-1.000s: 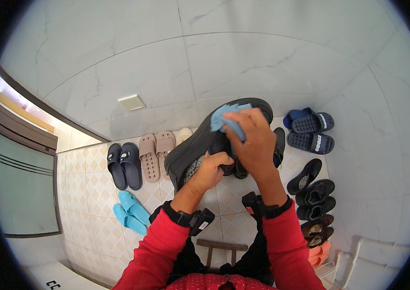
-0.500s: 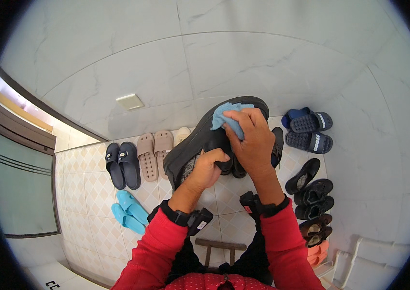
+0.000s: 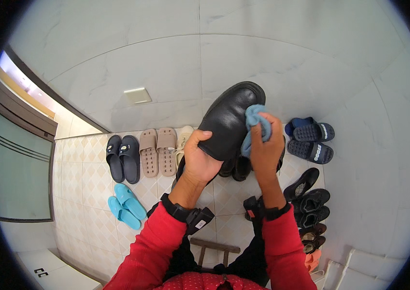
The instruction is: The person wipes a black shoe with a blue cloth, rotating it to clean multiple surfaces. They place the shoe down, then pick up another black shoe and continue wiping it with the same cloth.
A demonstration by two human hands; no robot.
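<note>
A black leather shoe [image 3: 229, 118] is held up in front of me, its rounded toe pointing away and its smooth upper facing me. My left hand [image 3: 203, 157] grips it at the opening, thumb on top of the upper and the other fingers hidden inside or beneath. At the shoe's right side, my right hand [image 3: 266, 147] pinches a bunched blue cloth [image 3: 255, 123], which touches the edge of the upper near the toe.
Along the wall stand dark slides [image 3: 122, 158], beige slides [image 3: 157, 152] and pale shoes [image 3: 183, 140]. Light blue slippers [image 3: 127, 206] lie nearer on the left. Navy slides [image 3: 311, 140] and several dark shoes [image 3: 311, 203] line the right wall. A wooden stool [image 3: 214, 246] shows between my legs.
The shoe has turned so its upper faces me more fully. My left thumb now lies across the upper, and my right hand with the cloth has moved down to the shoe's right side.
</note>
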